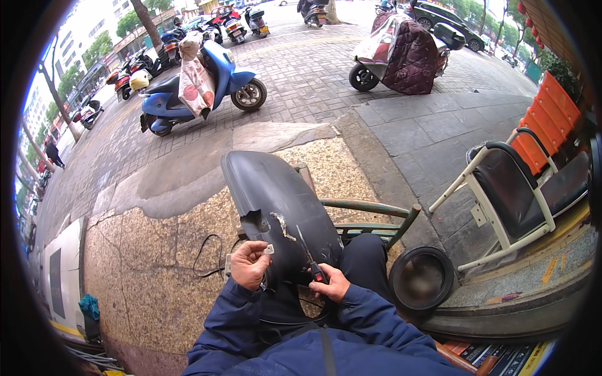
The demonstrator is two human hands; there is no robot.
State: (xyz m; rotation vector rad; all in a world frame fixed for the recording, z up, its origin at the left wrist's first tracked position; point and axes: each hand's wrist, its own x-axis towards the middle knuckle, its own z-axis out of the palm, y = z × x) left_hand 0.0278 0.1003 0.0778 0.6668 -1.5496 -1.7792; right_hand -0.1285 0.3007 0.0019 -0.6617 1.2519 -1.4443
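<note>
Across the person's lap, the left hand (249, 264) is closed on the torn lower edge of a black plastic scooter fender (276, 210), thumb and fingers pinched together beside a small pale tab (269, 249) at the break. The right hand (332, 287) is wrapped shut round the red-and-black handle of a thin screwdriver (308, 254), whose shaft slants up and left with its tip against the fender just right of a jagged pale crack (283, 227). The fender stands nearly upright between the knees, its rounded top leaning away toward the pavement. It looks like a light, hollow moulding: stiff along its curve, yet likely springy and brittle near the split, so pressure there could lengthen the tear. Its smooth, glossy skin probably slips under fingers; the sounder hold seems to be the thick rolled rim below the damage, braced against the thighs. Just to the right lies a round black speaker cone (421, 279) on the kerb, beyond it a white-framed chair (514, 200), and a loose black cable (207, 257) on the stone paving (150, 250).
</note>
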